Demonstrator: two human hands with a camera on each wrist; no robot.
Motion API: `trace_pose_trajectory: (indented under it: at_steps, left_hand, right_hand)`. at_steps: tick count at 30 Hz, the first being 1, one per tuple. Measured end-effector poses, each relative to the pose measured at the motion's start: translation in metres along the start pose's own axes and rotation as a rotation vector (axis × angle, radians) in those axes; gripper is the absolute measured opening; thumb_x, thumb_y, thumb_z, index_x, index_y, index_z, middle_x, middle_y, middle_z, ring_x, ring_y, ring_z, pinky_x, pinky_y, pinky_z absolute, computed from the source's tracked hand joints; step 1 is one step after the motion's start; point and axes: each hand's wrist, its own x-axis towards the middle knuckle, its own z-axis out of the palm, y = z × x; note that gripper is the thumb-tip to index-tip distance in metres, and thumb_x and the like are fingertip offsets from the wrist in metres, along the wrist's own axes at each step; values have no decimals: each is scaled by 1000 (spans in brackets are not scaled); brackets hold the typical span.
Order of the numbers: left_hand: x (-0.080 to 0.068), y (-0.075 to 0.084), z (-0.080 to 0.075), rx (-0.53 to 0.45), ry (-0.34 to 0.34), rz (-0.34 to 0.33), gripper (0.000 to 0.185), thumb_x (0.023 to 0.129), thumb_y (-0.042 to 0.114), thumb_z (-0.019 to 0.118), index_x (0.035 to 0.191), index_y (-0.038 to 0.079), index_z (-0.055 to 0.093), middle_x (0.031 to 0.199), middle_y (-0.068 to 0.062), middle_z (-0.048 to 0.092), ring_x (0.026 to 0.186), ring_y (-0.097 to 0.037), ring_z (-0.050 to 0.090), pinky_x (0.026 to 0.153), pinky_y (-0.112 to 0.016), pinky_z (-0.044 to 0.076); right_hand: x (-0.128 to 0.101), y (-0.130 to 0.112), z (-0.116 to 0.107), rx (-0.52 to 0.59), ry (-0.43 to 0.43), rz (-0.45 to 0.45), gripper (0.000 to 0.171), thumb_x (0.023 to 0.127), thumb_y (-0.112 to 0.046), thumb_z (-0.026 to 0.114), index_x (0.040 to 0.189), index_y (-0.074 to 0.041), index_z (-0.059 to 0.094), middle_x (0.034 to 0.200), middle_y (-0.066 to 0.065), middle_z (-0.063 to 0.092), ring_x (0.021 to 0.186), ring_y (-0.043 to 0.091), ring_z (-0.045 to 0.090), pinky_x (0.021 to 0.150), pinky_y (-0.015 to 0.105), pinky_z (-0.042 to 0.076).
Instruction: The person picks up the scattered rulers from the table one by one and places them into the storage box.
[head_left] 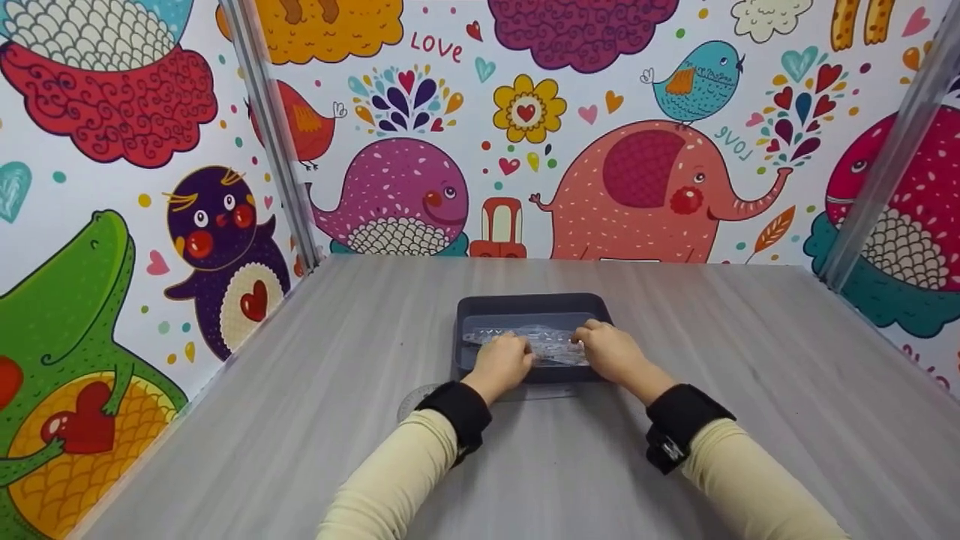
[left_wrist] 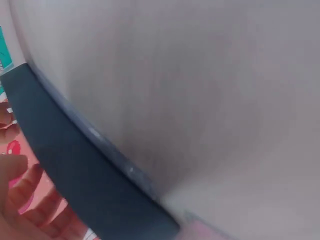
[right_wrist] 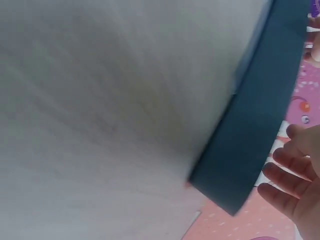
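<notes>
I see a dark tray (head_left: pixel 465 309) on the gray table (head_left: pixel 300 420), a clear plastic bag (head_left: pixel 551 341) inside the tray, my left hand (head_left: pixel 502 361) and right hand (head_left: pixel 611 352) on the bag, fingers curled down, grip hard to tell.

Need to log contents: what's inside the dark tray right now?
Inside the dark tray lies a clear plastic piece with printed marks. The left hand and right hand hold it and cover its middle; anything beneath it can't be seen.
</notes>
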Motion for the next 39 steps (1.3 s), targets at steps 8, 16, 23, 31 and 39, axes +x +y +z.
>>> trace_pose_trajectory:
  at_steps: [8, 16, 23, 31, 39]
  left_hand:
    - [-27, 7, -28, -56, -31, 61, 17, 76, 19, 52, 89, 12, 60, 87, -3, 58, 81, -19, 54, 67, -31, 43]
    - [-65, -4, -42, -47, -134, 42, 24, 72, 20, 55, 93, 10, 60, 86, -5, 57, 80, -20, 55, 67, -31, 44]
    - [-88, -26, -43, 6, -365, -164, 50, 71, 32, 59, 108, 0, 48, 106, -19, 47, 96, -33, 46, 80, -44, 37]
    - [-108, -35, -42, 157, -512, -376, 82, 68, 56, 52, 123, -1, 34, 126, -27, 26, 111, -45, 29, 85, -52, 30]
    - [-106, -33, -45, 205, -544, -359, 84, 67, 60, 49, 122, -2, 36, 123, -26, 31, 106, -44, 36, 81, -52, 32]
  right_hand:
    - [-28, -22, -31, 0, 174, -238, 9, 72, -4, 57, 77, -10, 61, 73, 0, 54, 65, 14, 52, 56, 27, 44]
    - [-69, -29, -37, 44, 155, -348, 10, 71, -5, 56, 77, -12, 61, 71, -4, 51, 63, 11, 48, 53, 24, 41]
    - [-82, -26, -36, 42, 84, -312, 10, 70, -5, 58, 75, -13, 62, 69, -5, 50, 62, 10, 47, 54, 24, 41]
    - [-83, -29, -37, 56, 41, -310, 11, 69, -6, 59, 76, -14, 62, 70, -5, 51, 63, 10, 48, 55, 25, 41]
    - [-85, -30, -39, 55, 21, -303, 11, 69, -7, 60, 77, -14, 62, 71, -5, 51, 64, 11, 48, 55, 25, 42]
